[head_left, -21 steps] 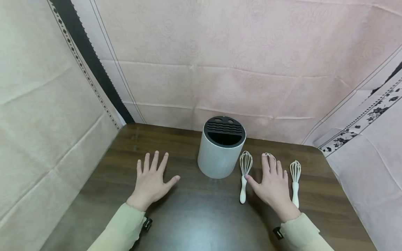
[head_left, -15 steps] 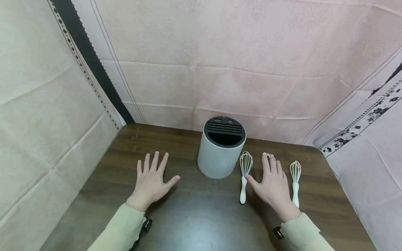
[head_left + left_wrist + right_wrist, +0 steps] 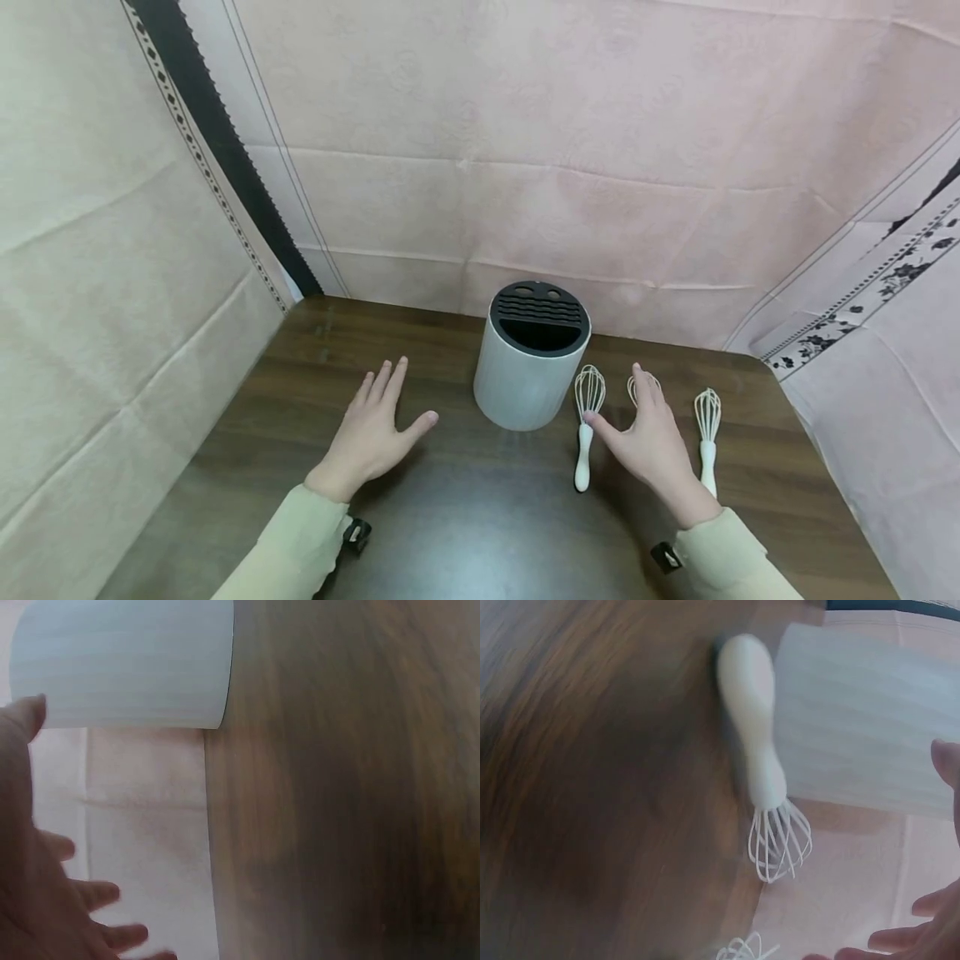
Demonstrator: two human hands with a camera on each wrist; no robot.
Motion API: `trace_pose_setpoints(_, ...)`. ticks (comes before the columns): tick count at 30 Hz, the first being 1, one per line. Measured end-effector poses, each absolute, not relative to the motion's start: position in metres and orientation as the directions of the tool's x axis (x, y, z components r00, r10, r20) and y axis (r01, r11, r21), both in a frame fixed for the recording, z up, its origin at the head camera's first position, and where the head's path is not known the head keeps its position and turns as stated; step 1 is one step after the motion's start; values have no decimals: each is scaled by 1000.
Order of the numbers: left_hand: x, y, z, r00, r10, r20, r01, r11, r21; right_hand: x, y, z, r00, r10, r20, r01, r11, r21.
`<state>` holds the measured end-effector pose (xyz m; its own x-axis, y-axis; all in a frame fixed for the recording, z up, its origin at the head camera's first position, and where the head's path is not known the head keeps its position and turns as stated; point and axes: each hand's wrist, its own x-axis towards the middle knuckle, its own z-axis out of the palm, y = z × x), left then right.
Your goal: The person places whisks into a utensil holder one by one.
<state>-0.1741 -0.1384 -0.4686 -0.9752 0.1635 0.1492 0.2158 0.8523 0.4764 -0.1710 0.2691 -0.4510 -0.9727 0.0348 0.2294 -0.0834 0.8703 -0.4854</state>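
Three white whisks (image 3: pixel 583 457) lie apart in a row on the brown desk (image 3: pixel 480 508), beside a round white pot (image 3: pixel 519 383) standing up with holes in its black top (image 3: pixel 540 311).

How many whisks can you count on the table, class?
3: the left whisk, right of the white container; the middle whisk, mostly hidden behind the right grip in the head view; and the right whisk, farther right.

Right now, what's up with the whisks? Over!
Left hand empty, left of the utensil holder; right hand empty. Left whisk and right whisk lying on the table. In the way: right hand, hiding most of the middle whisk in head view.
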Motion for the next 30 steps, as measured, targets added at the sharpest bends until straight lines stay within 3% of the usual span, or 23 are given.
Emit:
trace_pose_setpoints(10, -180, -123, -460, -972, 116, 207, 234, 593, 771, -178, 261, -438, -995, 91, -50, 95, 617, -781)
trace_pose_setpoints(16, -187, -107, -455, -959, 134, 249, 282, 387, 878, -185, 259, -447, -974, 85, -211, 228, 374, -899)
trace_pose_setpoints(20, -191, -94, -450, -953, 150, 265, 299, 297, 907, -188, 258, -454, -961, 66, -269, 277, 264, -924)
trace_pose_setpoints(30, -203, -63, -433, -934, 190, 304, 336, 175, 925, -198, 256, -470, -943, 56, -328, 330, 281, -901)
